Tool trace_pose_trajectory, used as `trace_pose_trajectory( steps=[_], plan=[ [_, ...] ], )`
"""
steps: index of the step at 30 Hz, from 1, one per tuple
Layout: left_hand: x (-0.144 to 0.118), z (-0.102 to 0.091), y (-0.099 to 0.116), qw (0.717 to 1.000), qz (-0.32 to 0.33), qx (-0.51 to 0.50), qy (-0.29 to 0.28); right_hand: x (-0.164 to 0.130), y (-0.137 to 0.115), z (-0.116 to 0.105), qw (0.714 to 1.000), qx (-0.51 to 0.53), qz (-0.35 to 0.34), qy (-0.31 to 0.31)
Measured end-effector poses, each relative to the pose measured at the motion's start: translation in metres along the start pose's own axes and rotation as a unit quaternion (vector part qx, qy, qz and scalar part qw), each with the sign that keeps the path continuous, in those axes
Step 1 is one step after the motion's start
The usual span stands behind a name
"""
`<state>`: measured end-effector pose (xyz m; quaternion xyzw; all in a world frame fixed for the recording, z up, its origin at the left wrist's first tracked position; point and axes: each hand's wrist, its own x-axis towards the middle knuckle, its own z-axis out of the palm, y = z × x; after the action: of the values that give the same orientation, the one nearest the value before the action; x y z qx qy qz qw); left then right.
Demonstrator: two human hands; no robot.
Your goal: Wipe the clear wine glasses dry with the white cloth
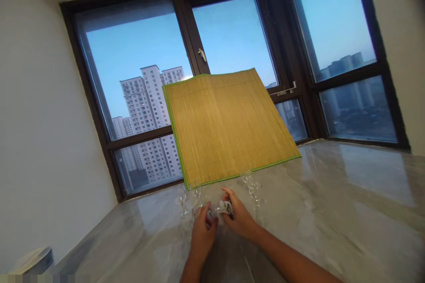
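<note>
My left hand [203, 232] has its fingers closed round a small clear glass [212, 213], low in the middle of the head view. Just right of it, my right hand [241, 217] curls its fingers round a crumpled white cloth [226, 208], which meets the glass. The index finger of that hand sticks out forward. Beyond my left hand stand small clear stemmed glasses, one of them a goblet [182, 201] and another a goblet [198, 194]. More clear glasses [251, 183] stand in a row beyond my right hand. Their outlines are faint against the stone.
A yellow bamboo mat [229, 128] with green edging leans upright against the dark-framed window [186, 35] behind the glasses. All of this stands on a glossy grey marble-look surface [318, 221]. A round pale object [35, 260] is at the lower left, beside the white wall [43, 119].
</note>
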<state>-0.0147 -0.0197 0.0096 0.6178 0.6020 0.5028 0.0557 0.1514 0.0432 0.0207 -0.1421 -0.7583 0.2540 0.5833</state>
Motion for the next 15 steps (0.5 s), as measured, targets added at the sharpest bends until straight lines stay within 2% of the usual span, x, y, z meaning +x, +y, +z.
trace_pose_trajectory(
  steps=[3,10,15],
  plan=[
    [-0.001,-0.001,0.003,0.998,0.015,0.043,-0.036,0.003,0.010,-0.002,0.999,0.018,0.027,0.009],
    [-0.004,-0.003,0.012,0.994,0.022,0.054,-0.087,0.007,0.023,-0.006,0.988,-0.060,0.075,0.119],
    [-0.004,-0.004,0.014,0.996,0.027,0.047,-0.072,0.011,0.024,-0.015,0.977,-0.098,0.111,0.155]
  ],
)
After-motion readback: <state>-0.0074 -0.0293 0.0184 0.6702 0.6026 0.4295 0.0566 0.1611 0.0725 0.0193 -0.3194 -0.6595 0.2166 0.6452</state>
